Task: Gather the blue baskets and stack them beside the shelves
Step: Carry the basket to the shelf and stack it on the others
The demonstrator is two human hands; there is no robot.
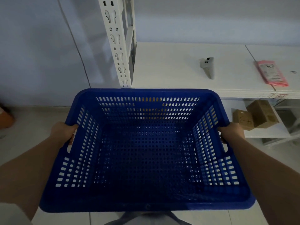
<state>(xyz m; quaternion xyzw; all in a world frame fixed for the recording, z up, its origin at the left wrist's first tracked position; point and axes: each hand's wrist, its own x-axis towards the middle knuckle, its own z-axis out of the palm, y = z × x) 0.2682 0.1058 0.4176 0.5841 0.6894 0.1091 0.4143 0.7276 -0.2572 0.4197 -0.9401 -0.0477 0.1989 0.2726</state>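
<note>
A large blue perforated plastic basket (146,153) fills the middle of the view, held level above the floor and empty inside. My left hand (63,133) grips its left rim at the handle slot. On the opposite rim, my right hand (232,132) holds the handle slot there. The basket's far edge sits just in front of the white shelf (170,70) and its upright post (118,46).
On the shelf top lie a grey cone-shaped object (208,67) and a pink packet (272,73). Brown cardboard boxes (258,114) stand on a lower shelf at right. Pale tiled floor (32,127) and a bare wall lie left of the post; an orange object (5,117) is at far left.
</note>
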